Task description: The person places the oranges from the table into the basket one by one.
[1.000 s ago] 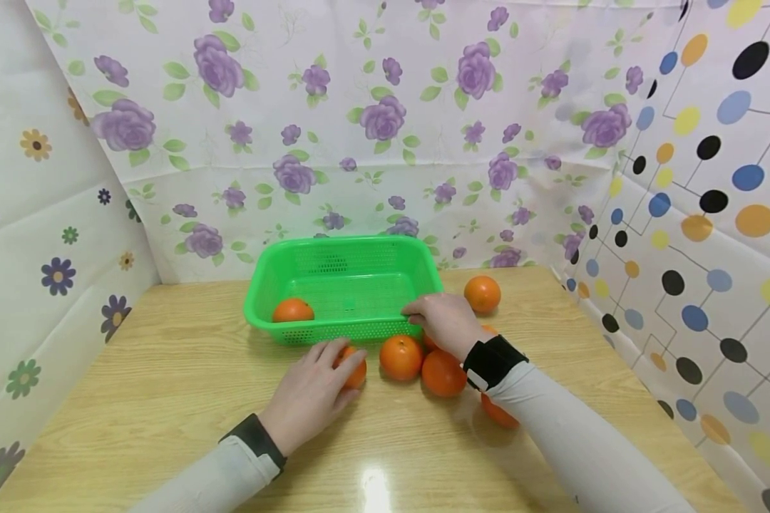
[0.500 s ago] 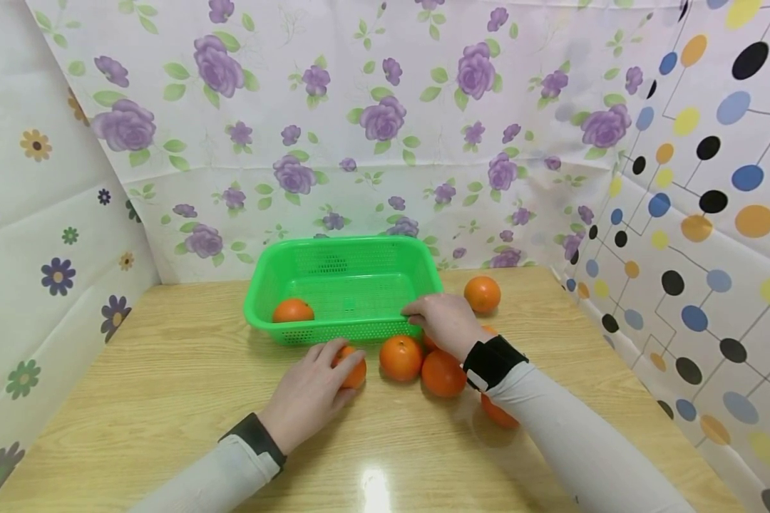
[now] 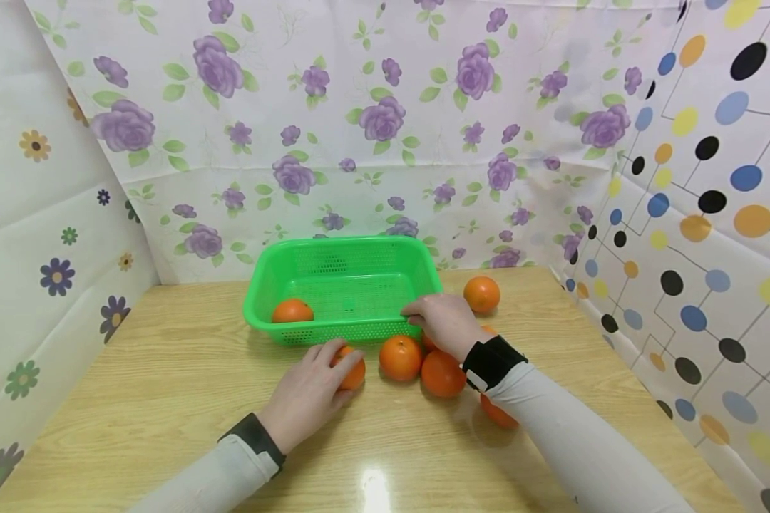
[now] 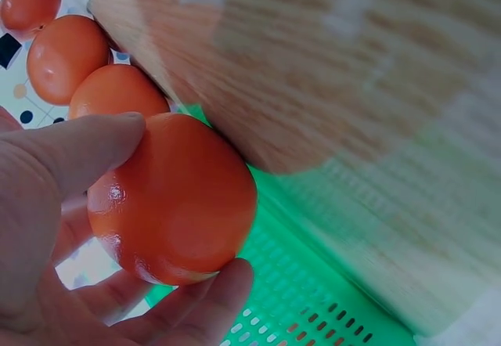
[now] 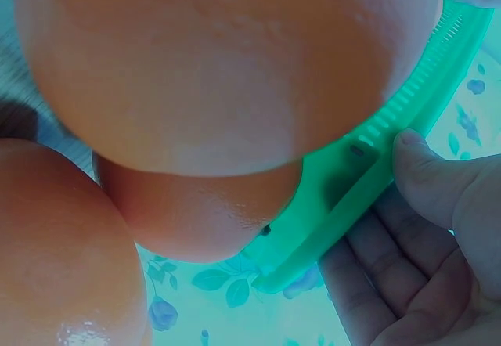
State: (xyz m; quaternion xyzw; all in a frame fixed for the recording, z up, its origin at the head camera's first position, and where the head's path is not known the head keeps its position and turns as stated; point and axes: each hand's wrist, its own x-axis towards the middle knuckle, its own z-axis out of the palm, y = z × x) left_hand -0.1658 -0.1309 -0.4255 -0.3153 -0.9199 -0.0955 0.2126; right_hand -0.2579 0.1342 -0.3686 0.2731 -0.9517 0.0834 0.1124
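A green plastic basket (image 3: 308, 265) stands at the back of the wooden table with one orange (image 3: 292, 311) inside it. My left hand (image 3: 313, 388) curls round an orange (image 3: 351, 370) on the table just in front of the basket; the left wrist view shows thumb and fingers wrapped about that orange (image 4: 171, 199). My right hand (image 3: 445, 322) holds the basket's near right rim (image 5: 368, 166), thumb on the edge. Several more oranges lie beside it, among them one (image 3: 401, 358) and another (image 3: 443, 372) by my right wrist.
A lone orange (image 3: 482, 294) sits at the back right of the table, and another (image 3: 497, 412) lies partly under my right forearm. Patterned cloth walls close in the table on the left, back and right. Bare wood (image 3: 167, 399) stretches to the left and front.
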